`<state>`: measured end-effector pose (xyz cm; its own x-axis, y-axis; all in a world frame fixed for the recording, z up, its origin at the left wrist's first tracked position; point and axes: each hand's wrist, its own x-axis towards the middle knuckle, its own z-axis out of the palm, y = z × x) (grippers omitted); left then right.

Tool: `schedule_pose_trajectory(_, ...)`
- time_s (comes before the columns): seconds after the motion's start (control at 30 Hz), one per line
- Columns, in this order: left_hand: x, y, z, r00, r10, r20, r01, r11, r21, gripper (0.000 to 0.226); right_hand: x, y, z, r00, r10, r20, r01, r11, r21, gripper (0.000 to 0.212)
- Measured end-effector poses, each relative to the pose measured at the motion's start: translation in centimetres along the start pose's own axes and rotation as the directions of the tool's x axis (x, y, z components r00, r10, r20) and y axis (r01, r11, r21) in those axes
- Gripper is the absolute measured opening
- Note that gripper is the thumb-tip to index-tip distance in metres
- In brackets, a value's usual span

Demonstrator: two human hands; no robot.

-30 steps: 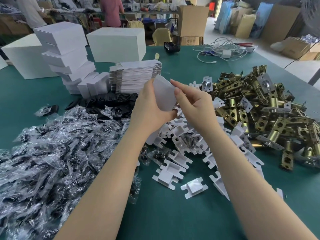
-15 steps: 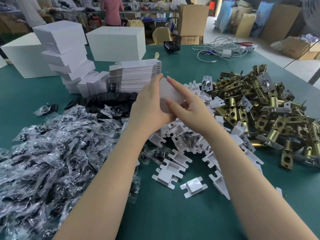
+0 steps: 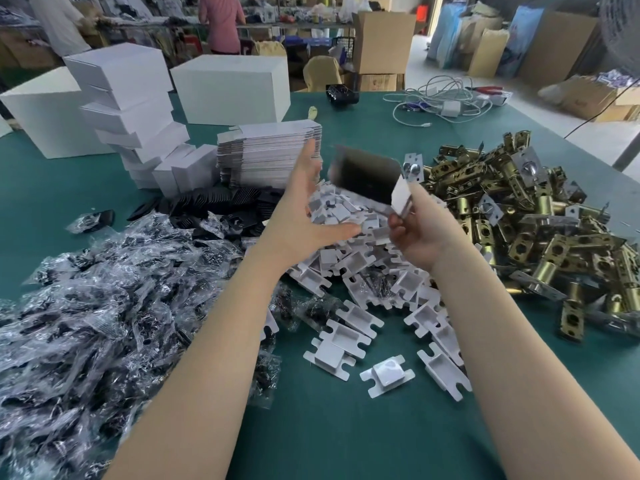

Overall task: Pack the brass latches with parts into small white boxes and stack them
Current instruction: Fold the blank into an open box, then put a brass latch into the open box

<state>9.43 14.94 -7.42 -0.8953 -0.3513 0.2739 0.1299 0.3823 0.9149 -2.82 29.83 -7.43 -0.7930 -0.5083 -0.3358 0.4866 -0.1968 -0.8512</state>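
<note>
Head view, above the green bench (image 3: 329,427): the right hand (image 3: 420,230) pinches one end of a small white box (image 3: 367,178), motion-blurred and partly unfolded, its dark interior facing the camera; it is held in the air over the heap of white plastic inserts (image 3: 363,282). Left hand (image 3: 304,216) is released, fingers straight and spread, thumb extended towards the box, just beside it but apart from it. Brass latches (image 3: 526,230) lie piled on the right side of the bench, touching the insert heap. Clear bags of parts (image 3: 97,306) cover the left side; black plates (image 3: 221,202) lie beyond them. Behind the left hand stands a stack of flat box blanks (image 3: 266,150); left of it, assembled small white boxes lean in a stack (image 3: 131,109), with larger white cartons (image 3: 232,88) behind. White cables (image 3: 443,102) lie at the far edge. Two people (image 3: 221,22) stand in the background
</note>
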Motion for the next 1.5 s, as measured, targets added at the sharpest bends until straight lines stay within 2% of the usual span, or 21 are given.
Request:
schedule_pose_trajectory(0.1, 0.4, -0.4, 0.2, 0.994, 0.072, -0.082, -0.076, 0.996, -0.052, 0.061, -0.5, 0.3, 1.3, 0.992, 0.05, 0.112, -0.022, 0.972, -0.235, 0.023)
schedule_pose_trajectory(0.2, 0.5, -0.5, 0.2, 0.991, 0.068, -0.112, -0.079, 0.992, -0.096, 0.04, -0.7, 0.7, 2.5, 0.998, -0.021, 0.064, 0.047, 0.896, -0.441, 0.037)
schedule_pose_trajectory(0.27, 0.5, -0.5, 0.2, 0.988, 0.039, -0.146, -0.049, 0.996, -0.069, 0.037, -0.5, 0.9, 2.8, 0.993, -0.114, 0.035, 0.112, 0.806, -0.581, 0.06)
schedule_pose_trajectory(0.33, 0.5, -0.9, 0.2, 0.984, 0.0, -0.179, -0.004, 1.0, -0.019, 0.036, -0.7, 0.8, 2.9, 0.966, -0.239, 0.104, 0.254, 0.781, -0.571, 0.069)
schedule_pose_trajectory(0.4, 0.6, -1.4, 0.3, 0.982, -0.047, -0.182, 0.05, 0.999, 0.012, 0.038, -1.0, 0.8, 2.7, 0.913, -0.34, 0.227, 0.408, 0.755, -0.513, 0.063)
schedule_pose_trajectory(0.43, 0.6, -1.5, 0.3, 0.982, -0.068, -0.177, 0.071, 0.997, 0.012, 0.04, -1.0, 0.9, 2.6, 0.891, -0.355, 0.284, 0.454, 0.726, -0.516, 0.052)
schedule_pose_trajectory(0.5, 0.6, -1.8, 0.4, 0.981, -0.095, -0.171, 0.094, 0.996, -0.013, 0.042, -1.0, 1.3, 2.3, 0.872, -0.344, 0.348, 0.487, 0.678, -0.551, 0.026)
schedule_pose_trajectory(0.53, 0.6, -1.9, 0.4, 0.982, -0.099, -0.162, 0.096, 0.995, -0.023, 0.041, -0.9, 1.3, 2.2, 0.875, -0.335, 0.35, 0.483, 0.663, -0.572, 0.02)
schedule_pose_trajectory(0.63, 0.5, -2.0, 0.6, 0.988, -0.092, -0.124, 0.089, 0.996, -0.028, 0.042, -1.1, 0.6, 1.7, 0.897, -0.261, 0.357, 0.44, 0.616, -0.654, 0.023)
schedule_pose_trajectory(0.7, 0.3, -2.1, 0.7, 0.988, -0.095, -0.119, 0.087, 0.994, -0.065, 0.04, -1.5, -0.4, 0.9, 0.885, -0.234, 0.403, 0.465, 0.507, -0.726, 0.029)
schedule_pose_trajectory(0.77, 0.0, -2.0, 0.9, 0.987, -0.099, -0.122, 0.088, 0.992, -0.091, 0.042, -2.0, -1.7, -0.1, 0.858, -0.359, 0.366, 0.498, 0.41, -0.765, 0.034)
schedule_pose_trajectory(0.83, -0.2, -1.8, 1.1, 0.988, -0.089, -0.124, 0.073, 0.989, -0.13, 0.047, -2.7, -3.2, -1.2, 0.79, -0.574, 0.213, 0.499, 0.4, -0.769, 0.013)
schedule_pose_trajectory(0.9, -0.4, -1.4, 1.4, 0.992, -0.073, -0.098, 0.051, 0.977, -0.209, 0.05, -2.8, -4.9, -2.4, 0.719, -0.691, 0.079, 0.438, 0.361, -0.824, 0.02)
schedule_pose_trajectory(0.97, -0.8, -1.0, 1.9, 0.998, -0.054, -0.043, 0.044, 0.98, -0.196, 0.049, -2.0, -6.4, -4.0, 0.734, -0.674, 0.081, 0.334, 0.255, -0.907, 0.022)
schedule_pose_trajectory(1.0, -1.0, -0.9, 2.4, 0.999, -0.051, -0.006, 0.049, 0.988, -0.149, 0.047, -1.6, -7.0, -4.7, 0.77, -0.628, 0.111, 0.273, 0.167, -0.948, 0.018)
schedule_pose_trajectory(1.07, -1.7, -1.3, 3.4, 0.997, -0.071, 0.034, 0.074, 0.992, -0.101, 0.042, -0.5, -7.6, -5.9, 0.854, -0.489, 0.178, 0.161, -0.076, -0.984, 0.02)
schedule_pose_trajectory(1.13, -2.4, -2.3, 4.2, 0.995, -0.1, 0.002, 0.099, 0.986, -0.137, 0.041, 0.3, -7.5, -6.3, 0.922, -0.332, 0.199, 0.098, -0.297, -0.95, 0.021)
schedule_pose_trajectory(1.2, -3.3, -3.1, 4.6, 0.993, -0.107, -0.041, 0.099, 0.983, -0.155, 0.047, 0.9, -7.0, -6.5, 0.959, -0.229, 0.165, 0.059, -0.411, -0.91, 0.021)
schedule_pose_trajectory(1.3, -4.0, -3.5, 4.9, 0.994, -0.106, -0.032, 0.1, 0.985, -0.141, 0.053, 1.5, -6.5, -6.8, 0.975, -0.183, 0.128, 0.033, -0.449, -0.893, 0.029)
schedule_pose_trajectory(1.4, -4.0, -3.6, 5.0, 0.992, -0.12, -0.042, 0.111, 0.978, -0.176, 0.055, 2.2, -6.2, -7.0, 0.963, -0.243, 0.117, 0.018, -0.377, -0.926, 0.039)
schedule_pose_trajectory(1.5, -3.9, -3.9, 5.1, 0.991, -0.124, -0.052, 0.111, 0.973, -0.201, 0.055, 2.8, -5.8, -6.9, 0.973, -0.217, 0.08, -0.002, -0.353, -0.936, 0.043)
